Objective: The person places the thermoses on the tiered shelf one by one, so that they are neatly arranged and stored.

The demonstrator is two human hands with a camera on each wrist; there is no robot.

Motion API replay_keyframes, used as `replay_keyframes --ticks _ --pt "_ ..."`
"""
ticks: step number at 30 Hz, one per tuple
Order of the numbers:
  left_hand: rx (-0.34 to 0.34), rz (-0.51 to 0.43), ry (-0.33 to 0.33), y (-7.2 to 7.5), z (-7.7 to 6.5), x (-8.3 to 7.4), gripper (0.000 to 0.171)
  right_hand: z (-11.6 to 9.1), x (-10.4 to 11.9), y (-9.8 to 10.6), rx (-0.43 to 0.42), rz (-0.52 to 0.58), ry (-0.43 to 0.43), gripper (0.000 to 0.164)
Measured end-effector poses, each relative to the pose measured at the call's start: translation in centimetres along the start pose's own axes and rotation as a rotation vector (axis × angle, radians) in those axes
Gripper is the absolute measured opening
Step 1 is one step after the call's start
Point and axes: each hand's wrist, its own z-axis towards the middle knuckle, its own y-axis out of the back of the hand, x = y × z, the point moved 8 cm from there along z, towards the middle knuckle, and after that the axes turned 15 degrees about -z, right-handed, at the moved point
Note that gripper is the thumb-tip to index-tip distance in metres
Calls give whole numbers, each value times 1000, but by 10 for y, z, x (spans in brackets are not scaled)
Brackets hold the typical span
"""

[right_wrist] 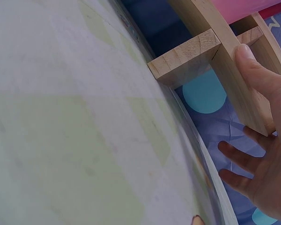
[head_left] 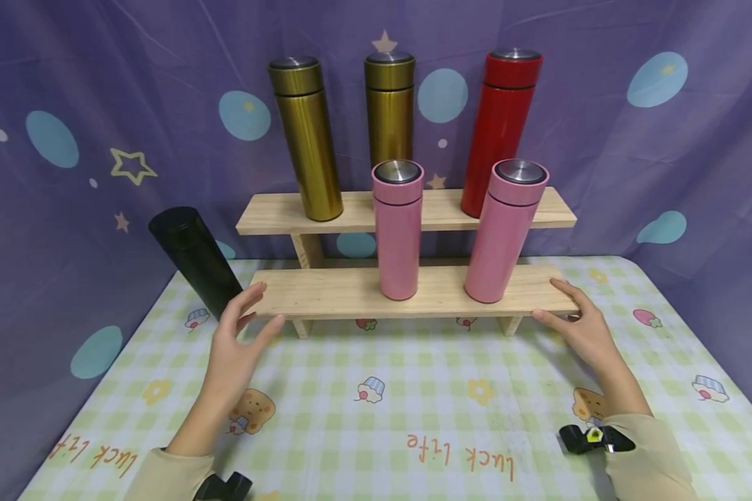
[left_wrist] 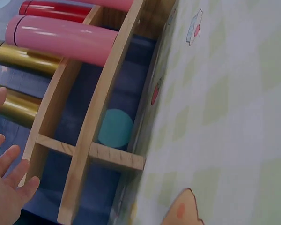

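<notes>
My left hand (head_left: 235,344), fingers spread, is at the left end of the lower shelf of a two-tier wooden stand (head_left: 326,296); it holds nothing. Close behind its fingers is a black thermos (head_left: 194,257), base partly hidden. At the lower shelf's right end, my right hand (head_left: 585,334) pinches the board, thumb on the front edge, as the right wrist view shows; its other fingers spread below. Two pink thermoses (head_left: 398,240) (head_left: 504,240) stand on the lower shelf. On the upper shelf stand two gold thermoses (head_left: 310,153) (head_left: 390,118) and a red thermos (head_left: 501,132).
A green-and-white checked cloth (head_left: 351,445) with printed pictures covers the table. Behind it hangs a purple curtain (head_left: 163,83) with blue spots and stars. The pink thermos partly hides the middle gold one.
</notes>
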Motion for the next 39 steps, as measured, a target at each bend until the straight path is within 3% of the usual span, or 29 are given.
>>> replay_keyframes --ticks 7,17,25,39 --pt "-53 -6 16 14 -3 8 56 -1 1 0 -2 -1 5 82" --pt "-110 66 57 38 -5 15 56 0 -1 -1 -6 2 5 82" --pt "-214 111 119 62 -6 26 58 0 -1 -1 -3 7 6 82" --pt "-316 112 207 95 2 55 61 0 1 0 -5 46 17 83"
